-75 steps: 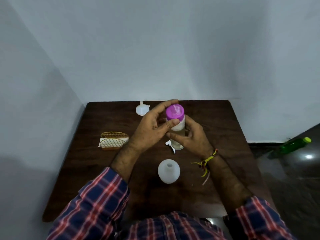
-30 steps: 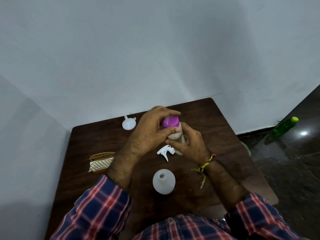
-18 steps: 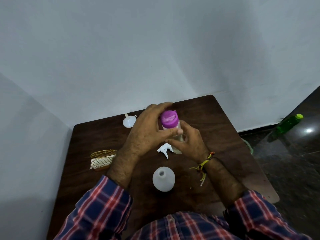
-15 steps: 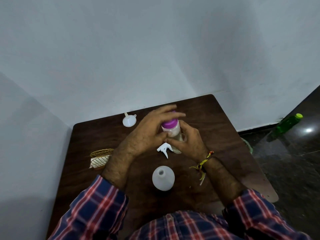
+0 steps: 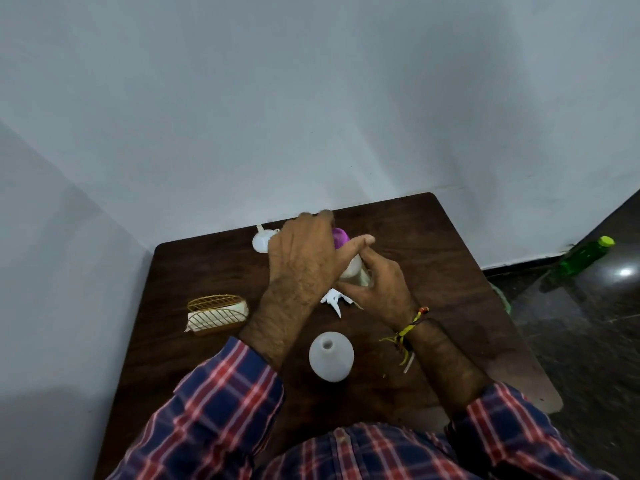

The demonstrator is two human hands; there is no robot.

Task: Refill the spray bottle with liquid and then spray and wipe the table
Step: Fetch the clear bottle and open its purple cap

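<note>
A dark wooden tabletop (image 5: pixel 433 258) sits in a corner of pale grey walls, beside a dark glossy floor where a green bottle (image 5: pixel 585 256) lies. Above it, the left hand (image 5: pixel 304 261) curls over the purple cap (image 5: pixel 340 236) of a refill bottle (image 5: pixel 353 268) gripped by the right hand (image 5: pixel 381 285). The open white spray bottle (image 5: pixel 331 356) stands nearer, its trigger head (image 5: pixel 333 299) lying between. A funnel (image 5: pixel 261 239) and a wire holder (image 5: pixel 217 312) rest left.
</note>
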